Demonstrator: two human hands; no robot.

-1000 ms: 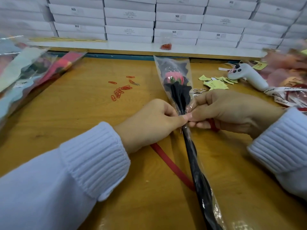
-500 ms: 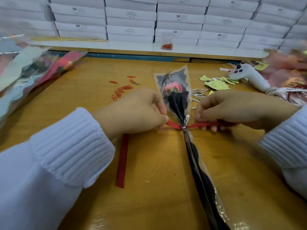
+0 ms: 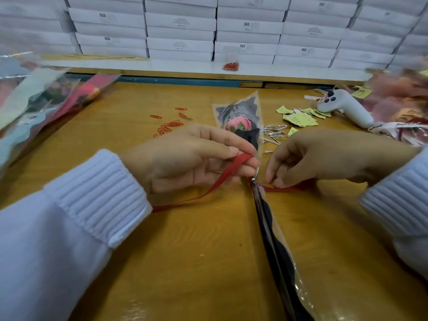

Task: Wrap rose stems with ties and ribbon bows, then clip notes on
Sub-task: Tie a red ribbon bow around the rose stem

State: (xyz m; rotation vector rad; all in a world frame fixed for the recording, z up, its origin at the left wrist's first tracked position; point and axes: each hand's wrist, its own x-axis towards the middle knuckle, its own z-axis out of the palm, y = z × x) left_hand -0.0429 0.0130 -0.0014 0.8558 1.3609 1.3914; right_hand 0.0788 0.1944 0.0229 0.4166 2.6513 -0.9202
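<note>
Ribbon (image 3: pixel 222 179) has come up off the table since half a second ago: then you held it flat and taut across the stem, one end pinched in each hand; now your left hand (image 3: pixel 192 158) has lifted its end and bent it into a fold, thumb and fingertips closed on the red band near its top, while the tail trails down and left toward your cuff. Your right hand (image 3: pixel 324 158) has let its pull slacken. Its fingertips (image 3: pixel 274 179) are curled down onto the other end, which lies flat on the table just right of the stem, but whether they actually pinch it or only press it down you cannot tell from here.

The wrapped rose (image 3: pixel 238 126) lies near the middle of the table, bloom toward the far edge, its dark sleeved stem (image 3: pixel 271 228) running back to the near edge. The silver tie (image 3: pixel 254 176) is already twisted on at the neck, and the ribbon crosses right there.

That shift reads as the first knot being done and the bow begun: you are shaping the left loop. Keep the crossing tight against the tie as you form the right one, since slack there will probably let the bow slide. Paper clips (image 3: pixel 169 127) and yellow notes (image 3: pixel 301 118) wait toward the far edge for the last step.
</note>
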